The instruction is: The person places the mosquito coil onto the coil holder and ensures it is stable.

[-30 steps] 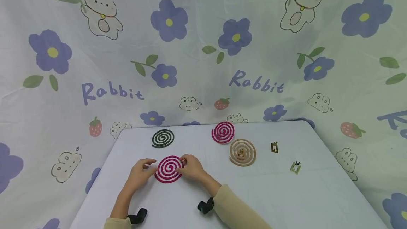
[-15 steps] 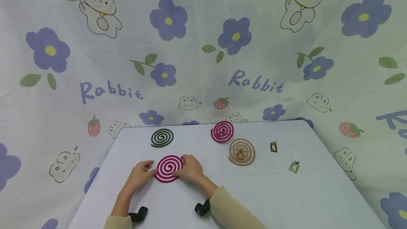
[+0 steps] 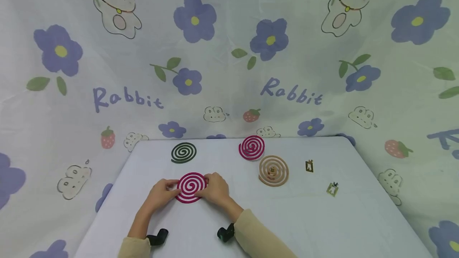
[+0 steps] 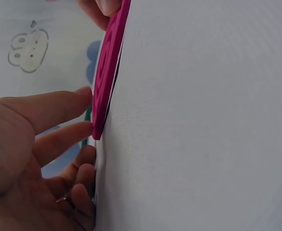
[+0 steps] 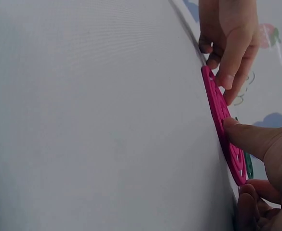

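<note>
A magenta mosquito coil point(image 3: 191, 187) lies at the left-middle of the table, between my two hands. My left hand point(image 3: 160, 195) holds its left rim with thumb and forefinger; the left wrist view shows both tips against the magenta edge point(image 4: 107, 72), the other fingers curled below. My right hand point(image 3: 216, 190) grips the right side: its thumb point(image 5: 247, 137) lies across the coil's top, and the fingers are at the rim. A thin dark gap shows under the coil in the left wrist view.
Behind it lies a green coil point(image 3: 183, 153). Farther right are another magenta coil point(image 3: 252, 147) and a tan coil point(image 3: 273, 171) with a small object at its centre. Two small gold metal pieces point(image 3: 309, 166) lie on the right of the white table point(image 3: 322, 226). A patterned cloth point(image 3: 229, 71) hangs behind.
My left hand has come in closer, its thumb and forefinger now on the coil's rim. The right thumb has slid farther inward over the coil. The other coils stay put.
</note>
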`<state>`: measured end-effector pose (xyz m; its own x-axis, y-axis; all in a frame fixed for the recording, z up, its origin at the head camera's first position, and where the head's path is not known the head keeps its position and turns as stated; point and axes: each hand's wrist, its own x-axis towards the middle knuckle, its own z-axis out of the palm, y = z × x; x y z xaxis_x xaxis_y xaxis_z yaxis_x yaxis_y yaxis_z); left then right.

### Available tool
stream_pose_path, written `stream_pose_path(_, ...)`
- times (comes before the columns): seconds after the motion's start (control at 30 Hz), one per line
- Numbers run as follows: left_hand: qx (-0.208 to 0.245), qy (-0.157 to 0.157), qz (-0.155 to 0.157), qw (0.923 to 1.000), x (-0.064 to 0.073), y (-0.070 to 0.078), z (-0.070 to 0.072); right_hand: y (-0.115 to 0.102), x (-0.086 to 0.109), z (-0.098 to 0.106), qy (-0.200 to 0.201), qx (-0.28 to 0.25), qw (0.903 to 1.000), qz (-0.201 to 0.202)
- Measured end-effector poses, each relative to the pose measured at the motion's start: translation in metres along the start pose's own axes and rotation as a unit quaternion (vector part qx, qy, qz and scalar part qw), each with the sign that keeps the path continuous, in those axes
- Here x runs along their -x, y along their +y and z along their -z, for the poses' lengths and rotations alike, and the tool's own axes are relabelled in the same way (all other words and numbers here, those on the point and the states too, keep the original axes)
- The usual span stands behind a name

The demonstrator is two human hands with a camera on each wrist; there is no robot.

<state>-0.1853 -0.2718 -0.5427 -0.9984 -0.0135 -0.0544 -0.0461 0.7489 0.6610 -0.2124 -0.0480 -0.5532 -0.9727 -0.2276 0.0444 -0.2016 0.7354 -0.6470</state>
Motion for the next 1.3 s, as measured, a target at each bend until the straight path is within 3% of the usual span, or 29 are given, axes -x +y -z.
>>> stream_pose_path(0.27, 0.012, 0.005, -0.006, 0.9999, 0.000, 0.000, 0.000, -0.001, 0.001, 0.002, 0.012, -0.017, 0.9998, -0.005)
stream_pose_path(0.53, 0.066, 0.009, -0.029, 0.9973, -0.004, 0.007, 0.000, 0.003, -0.002, 0.001, 0.042, -0.047, 0.9979, -0.014)
stream_pose_path(0.67, 0.116, 0.000, -0.022, 0.9930, -0.003, 0.007, -0.002, 0.005, -0.002, -0.003, 0.050, -0.084, 0.9950, -0.015)
stream_pose_path(0.77, 0.185, -0.006, -0.007, 0.9826, 0.001, 0.005, -0.007, 0.010, 0.000, -0.008, 0.056, -0.136, 0.9889, -0.018)
stream_pose_path(0.9, 0.257, 0.006, -0.003, 0.9665, 0.007, 0.008, -0.012, 0.015, 0.004, -0.007, 0.059, -0.248, 0.9668, -0.019)
stream_pose_path(1.07, 0.311, 0.029, -0.021, 0.9496, 0.009, 0.023, -0.015, 0.012, 0.008, 0.007, 0.060, -0.375, 0.9246, -0.031)
stream_pose_path(1.17, 0.332, 0.035, -0.029, 0.9424, 0.010, 0.037, -0.016, 0.008, 0.009, 0.017, 0.058, -0.424, 0.9029, -0.041)
stream_pose_path(1.3, 0.348, 0.035, -0.030, 0.9364, 0.013, 0.055, -0.015, 0.006, 0.011, 0.032, 0.056, -0.455, 0.8869, -0.054)
